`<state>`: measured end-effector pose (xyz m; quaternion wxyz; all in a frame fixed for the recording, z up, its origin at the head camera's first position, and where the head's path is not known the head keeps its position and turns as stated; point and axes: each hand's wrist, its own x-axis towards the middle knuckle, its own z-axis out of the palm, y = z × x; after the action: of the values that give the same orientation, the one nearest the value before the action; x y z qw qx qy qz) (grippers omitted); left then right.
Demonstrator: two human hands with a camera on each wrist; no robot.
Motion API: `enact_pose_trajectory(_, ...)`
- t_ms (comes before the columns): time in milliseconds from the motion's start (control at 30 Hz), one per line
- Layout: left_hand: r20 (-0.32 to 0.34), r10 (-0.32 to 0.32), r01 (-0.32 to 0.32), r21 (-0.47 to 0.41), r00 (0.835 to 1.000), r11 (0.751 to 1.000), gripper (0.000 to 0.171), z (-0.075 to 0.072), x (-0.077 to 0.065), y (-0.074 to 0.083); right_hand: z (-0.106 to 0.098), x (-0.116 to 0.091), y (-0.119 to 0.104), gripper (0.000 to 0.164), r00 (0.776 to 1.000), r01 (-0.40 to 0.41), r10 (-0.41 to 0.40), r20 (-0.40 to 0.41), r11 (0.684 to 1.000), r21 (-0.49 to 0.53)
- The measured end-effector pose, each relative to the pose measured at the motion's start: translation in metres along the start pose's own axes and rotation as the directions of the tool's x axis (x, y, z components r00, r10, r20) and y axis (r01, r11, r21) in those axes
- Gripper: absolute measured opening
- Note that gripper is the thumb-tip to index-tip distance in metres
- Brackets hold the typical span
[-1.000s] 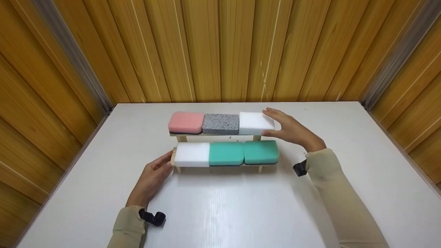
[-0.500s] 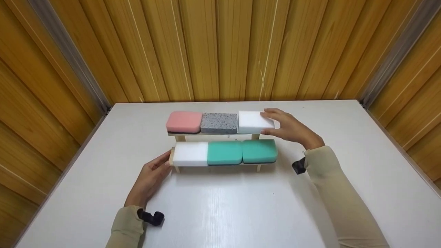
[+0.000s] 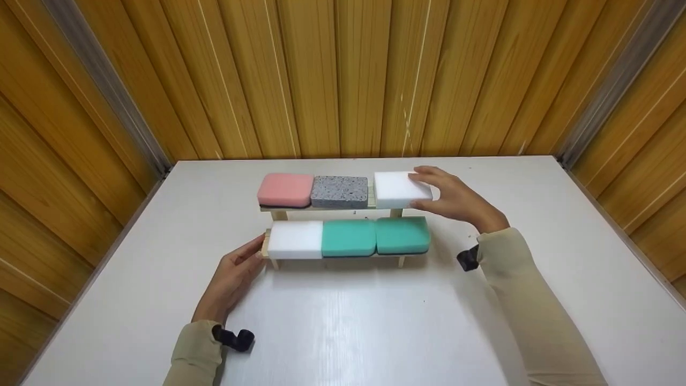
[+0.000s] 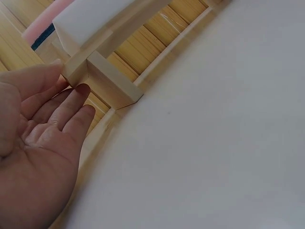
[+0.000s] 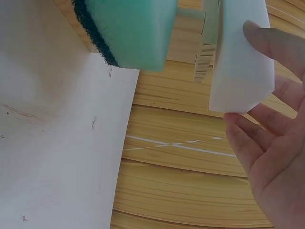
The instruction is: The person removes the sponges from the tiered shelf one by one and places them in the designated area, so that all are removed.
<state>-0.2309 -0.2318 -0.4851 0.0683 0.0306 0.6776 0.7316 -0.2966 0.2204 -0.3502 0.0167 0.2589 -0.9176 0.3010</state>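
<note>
A two-tier wooden rack [image 4: 112,78] carries a row of sponges on each step. My right hand [image 3: 458,199] grips a white sponge [image 3: 397,188] at the right end of the upper tier, thumb on its front and fingers over the far side. A narrow gap separates it from the speckled grey sponge [image 3: 340,192]; a pink sponge [image 3: 285,188] sits left of that. On the lower tier lie a white sponge [image 3: 295,239] and two green sponges [image 3: 349,237]. With thumb and fingers, my left hand [image 3: 231,281] pinches the left end of the lower shelf.
The rack stands on a white table [image 3: 343,321], toward its back edge. Yellow wood-look panels [image 3: 353,80] rise behind and at both sides. Each sleeve cuff carries a small black wrist camera [image 3: 236,340].
The upper white sponge has shifted slightly right with my right hand, opening a gap beside the grey sponge. My left hand keeps its hold on the rack's end.
</note>
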Motion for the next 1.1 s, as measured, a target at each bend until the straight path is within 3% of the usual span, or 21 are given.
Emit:
enact_pose_trajectory(500,-0.021,-0.011,0.011,-0.024,1.000,1.000,0.056,0.002,0.000,-0.001,-0.008,-0.012,0.015,0.060,0.999,0.017,-0.019,-0.042,0.999,-0.035)
enact_pose_trajectory(1100,-0.020,-0.009,0.009,-0.020,1.000,1.000,0.063,0.002,0.001,0.000,-0.016,-0.028,0.038,0.062,0.996,-0.075,0.074,-0.051,0.997,-0.024)
